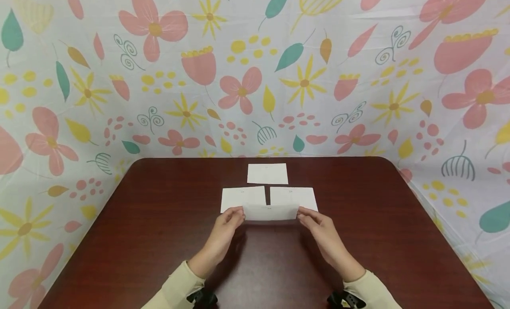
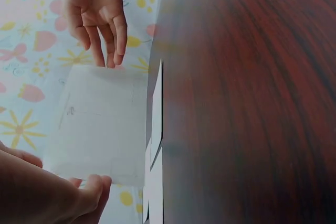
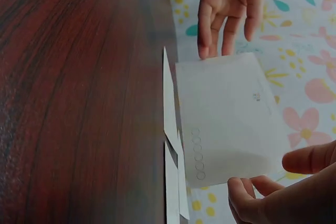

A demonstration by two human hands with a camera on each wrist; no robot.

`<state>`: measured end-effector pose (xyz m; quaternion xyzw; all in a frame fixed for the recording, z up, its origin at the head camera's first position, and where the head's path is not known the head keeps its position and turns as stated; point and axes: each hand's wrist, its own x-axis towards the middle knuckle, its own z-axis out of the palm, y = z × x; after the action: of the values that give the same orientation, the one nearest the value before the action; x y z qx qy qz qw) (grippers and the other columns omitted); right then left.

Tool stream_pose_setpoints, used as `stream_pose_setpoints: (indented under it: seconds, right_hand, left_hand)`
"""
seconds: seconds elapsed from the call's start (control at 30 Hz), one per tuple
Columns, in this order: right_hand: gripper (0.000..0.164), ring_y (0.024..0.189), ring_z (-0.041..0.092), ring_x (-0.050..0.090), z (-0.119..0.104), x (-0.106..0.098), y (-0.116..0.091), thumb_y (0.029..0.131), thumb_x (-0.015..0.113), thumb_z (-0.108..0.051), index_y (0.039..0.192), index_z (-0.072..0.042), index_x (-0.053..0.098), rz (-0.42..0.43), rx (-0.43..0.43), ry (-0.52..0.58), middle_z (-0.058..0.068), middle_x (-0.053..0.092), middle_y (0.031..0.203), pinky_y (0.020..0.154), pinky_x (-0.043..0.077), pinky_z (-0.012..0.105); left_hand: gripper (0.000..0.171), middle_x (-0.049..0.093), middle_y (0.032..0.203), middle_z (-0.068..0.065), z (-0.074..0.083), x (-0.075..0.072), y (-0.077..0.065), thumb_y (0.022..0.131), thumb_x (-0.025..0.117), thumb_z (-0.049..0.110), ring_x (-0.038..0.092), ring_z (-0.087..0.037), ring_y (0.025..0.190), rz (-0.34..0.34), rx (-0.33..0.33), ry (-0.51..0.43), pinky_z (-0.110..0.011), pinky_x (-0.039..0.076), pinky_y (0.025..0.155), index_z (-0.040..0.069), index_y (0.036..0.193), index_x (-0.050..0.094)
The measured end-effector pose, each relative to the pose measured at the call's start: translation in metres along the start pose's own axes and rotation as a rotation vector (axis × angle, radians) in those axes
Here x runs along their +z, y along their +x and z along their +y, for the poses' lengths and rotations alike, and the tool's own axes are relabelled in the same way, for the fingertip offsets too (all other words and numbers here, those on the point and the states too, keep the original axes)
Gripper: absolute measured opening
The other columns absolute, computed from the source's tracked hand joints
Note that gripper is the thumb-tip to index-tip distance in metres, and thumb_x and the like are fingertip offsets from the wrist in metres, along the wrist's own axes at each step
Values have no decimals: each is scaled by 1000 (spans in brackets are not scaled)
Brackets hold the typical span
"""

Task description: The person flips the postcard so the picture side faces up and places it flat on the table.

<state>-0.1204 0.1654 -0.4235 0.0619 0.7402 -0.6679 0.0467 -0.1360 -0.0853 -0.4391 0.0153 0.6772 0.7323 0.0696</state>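
Observation:
A white envelope (image 1: 271, 213) is held up above the table, tilted, between my two hands. My left hand (image 1: 221, 234) grips its left edge, and my right hand (image 1: 326, 236) grips the right edge. A row of small printed circles runs along one end of the envelope (image 3: 228, 121) in the right wrist view; the left wrist view shows a small faint mark on the envelope (image 2: 102, 124). Behind it lie a left white paper piece (image 1: 239, 196) and a right white paper piece (image 1: 294, 195), both partly covered. Farther back is a third white piece (image 1: 267, 173).
The dark reddish-brown wooden table (image 1: 139, 229) has rounded far corners. A white cloth (image 1: 247, 48) printed with flowers and leaves hangs behind it and along both sides. Dark straps with devices sit at both wrists.

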Motion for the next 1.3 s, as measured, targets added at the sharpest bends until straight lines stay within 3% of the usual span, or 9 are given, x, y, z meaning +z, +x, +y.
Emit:
stream_pose_setpoints:
  seconds: [0.2,0.4,0.53,0.67,0.97,1.3]
  right_hand:
    - [33,102,9,62,2,2,1,101,45,-8,124,13,56,35,-1,50,25,56,128,99,46,35]
    - [29,97,11,62,6,1,5,96,57,-12,116,8,65,96,16,-44,17,64,117,88,50,26]
    - [27,90,9,60,8,0,7,90,64,-7,114,5,67,102,13,-76,15,66,113,77,49,19]
    - [33,89,8,61,9,0,7,87,64,3,119,7,63,79,-16,-32,19,65,111,75,50,17]
    - [41,87,12,59,9,0,7,85,63,6,126,6,59,66,-47,-78,19,62,104,72,48,15]
    - [39,83,16,60,16,-1,8,83,62,7,122,9,61,41,-38,-189,18,63,100,66,49,19]
  left_hand:
    - [36,53,127,-26,1,0,2,102,46,15,51,-36,121,40,10,13,-44,36,108,-15,118,56]
    - [28,62,114,-20,-1,-1,3,93,58,5,58,-20,101,68,4,93,-26,48,87,-10,117,61]
    - [30,61,114,-22,-3,-3,4,87,59,-4,60,-25,104,56,37,121,-20,50,81,-11,117,61]
    - [32,60,113,-23,-5,-3,6,84,60,-7,60,-30,104,64,68,141,-20,50,83,-10,116,61]
    - [43,57,110,-27,-4,-1,5,81,59,-16,61,-35,100,59,176,182,-24,52,85,-16,123,55]
    - [41,63,107,-24,-9,-3,1,80,58,-10,60,-27,94,-9,62,304,-22,51,76,-17,121,56]
